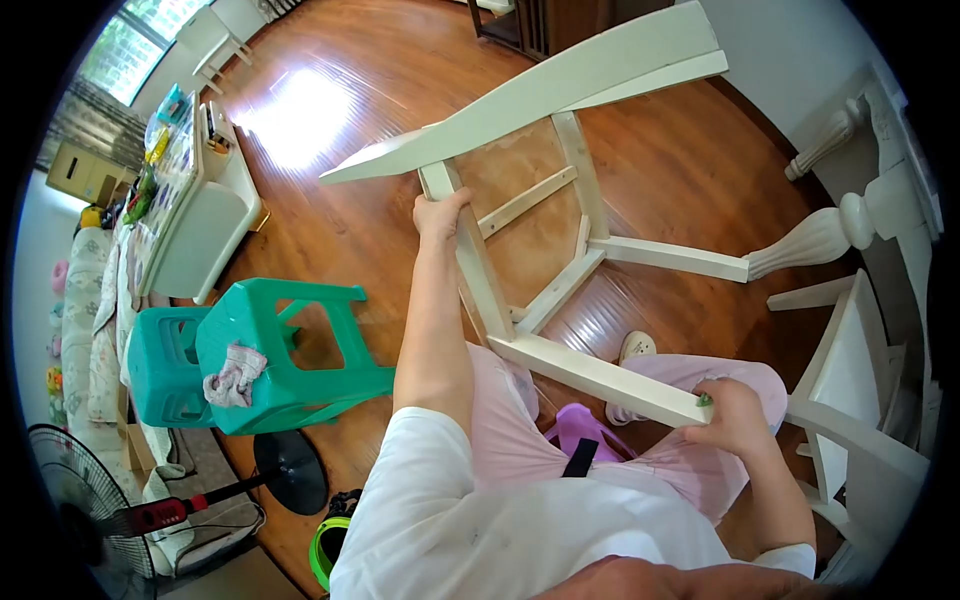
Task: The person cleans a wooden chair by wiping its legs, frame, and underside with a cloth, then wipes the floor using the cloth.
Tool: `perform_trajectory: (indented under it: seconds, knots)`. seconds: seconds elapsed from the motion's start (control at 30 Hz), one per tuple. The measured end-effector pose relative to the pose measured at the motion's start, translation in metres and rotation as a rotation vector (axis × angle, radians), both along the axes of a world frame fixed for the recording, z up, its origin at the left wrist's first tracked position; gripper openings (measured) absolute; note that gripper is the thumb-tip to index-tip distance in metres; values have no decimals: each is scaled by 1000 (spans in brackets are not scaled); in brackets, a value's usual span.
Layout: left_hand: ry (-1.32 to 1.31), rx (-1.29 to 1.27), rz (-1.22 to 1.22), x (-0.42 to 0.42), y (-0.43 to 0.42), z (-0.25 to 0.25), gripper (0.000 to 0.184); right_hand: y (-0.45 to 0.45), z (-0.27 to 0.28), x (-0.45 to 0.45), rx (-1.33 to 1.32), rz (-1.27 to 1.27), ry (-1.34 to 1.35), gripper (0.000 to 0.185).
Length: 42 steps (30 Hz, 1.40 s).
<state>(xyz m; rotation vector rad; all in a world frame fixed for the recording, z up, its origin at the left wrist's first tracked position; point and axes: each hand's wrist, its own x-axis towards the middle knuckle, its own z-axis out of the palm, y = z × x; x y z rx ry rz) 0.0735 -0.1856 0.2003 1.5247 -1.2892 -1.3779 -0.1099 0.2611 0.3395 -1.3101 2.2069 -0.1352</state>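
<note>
A white wooden chair [520,95] is tipped over in front of me, its brown seat underside [525,190] facing up toward me. My left hand [440,215] is closed round the seat frame's rail, near the long curved side of the chair. Down by my knee, my right hand [735,418] grips the end of a chair leg [600,378]. A small green bit [705,400] shows at that leg's tip beside my fingers; what it is I cannot make out.
Two green plastic stools [240,330] stand at left, a crumpled cloth [236,376] on top. Nearby is a standing fan [160,515]. A purple seat [580,432] is beneath me. White furniture with a turned leg [815,240] and another white chair [850,390] are at right.
</note>
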Motion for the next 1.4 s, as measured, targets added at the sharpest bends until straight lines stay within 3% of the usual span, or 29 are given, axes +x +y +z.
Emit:
perform_trajectory:
  seconds: [0.17, 0.4, 0.47, 0.53, 0.93, 1.03, 1.4]
  knots:
    - [39, 5, -13, 0, -10, -14, 63, 11, -6, 7, -99, -77, -52, 44]
    - [73, -90, 11, -5, 10, 36, 56, 28, -34, 31, -274, -146, -137, 42]
    - [-67, -161, 16, -3, 10, 42, 54, 35, -49, 35, -283, -162, -145, 41]
    - [-40, -197, 2, -2, 12, 45, 53, 39, -65, 34, -341, -200, -131, 39]
    - [5, -290, 68, 5, 9, 81, 62, -4, -141, 9, -307, -144, -196, 44]
    - [-234, -372, 100, 9, 7, 90, 62, -20, -168, 5, -434, -83, -123, 45]
    - [-371, -437, 116, 1, -5, 95, 70, -71, -223, 9, -324, -77, -281, 44]
